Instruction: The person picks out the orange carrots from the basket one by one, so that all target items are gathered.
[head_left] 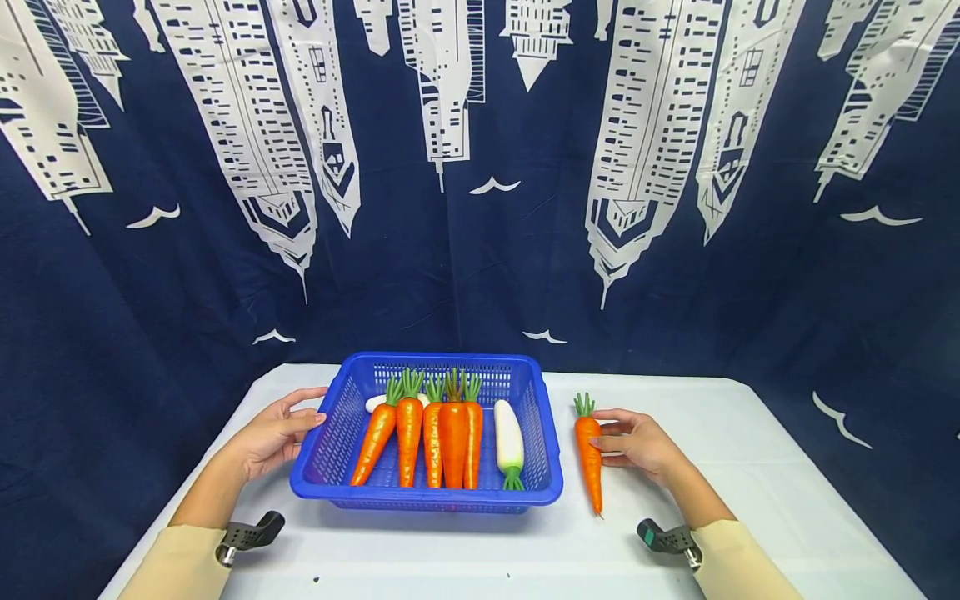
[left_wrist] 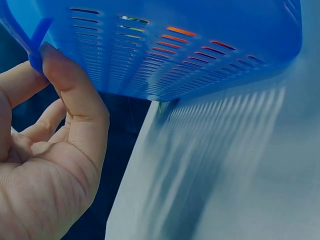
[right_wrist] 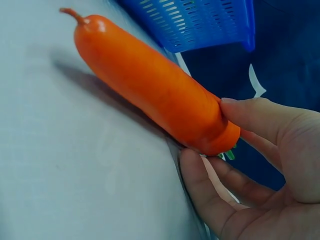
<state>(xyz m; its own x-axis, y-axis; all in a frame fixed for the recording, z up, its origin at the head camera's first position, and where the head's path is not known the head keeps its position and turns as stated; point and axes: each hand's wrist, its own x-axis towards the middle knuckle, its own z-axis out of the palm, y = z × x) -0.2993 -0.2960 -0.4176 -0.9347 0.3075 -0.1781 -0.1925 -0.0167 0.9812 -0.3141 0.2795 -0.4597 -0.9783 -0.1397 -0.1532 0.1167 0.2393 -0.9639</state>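
My left hand (head_left: 272,435) pinches the rim of a blue plastic basket (head_left: 480,497) at its left end; the left wrist view shows the thumb and a finger on that rim. Several orange carrots (head_left: 408,433) lie side by side in the basket, green tops toward the back. A white radish (head_left: 508,433) lies at their right, its green end to the front. To the right of the basket, my right hand (head_left: 637,443) grips a carrot (head_left: 588,458) near its leafy end, between thumb and fingers. In the right wrist view this carrot (right_wrist: 155,82) lies close over its shadow.
White pieces (head_left: 375,403) show partly behind the carrots in the basket. A white cloth (head_left: 420,554) covers the table. Behind it hangs a dark blue curtain (head_left: 480,275) with white building prints.
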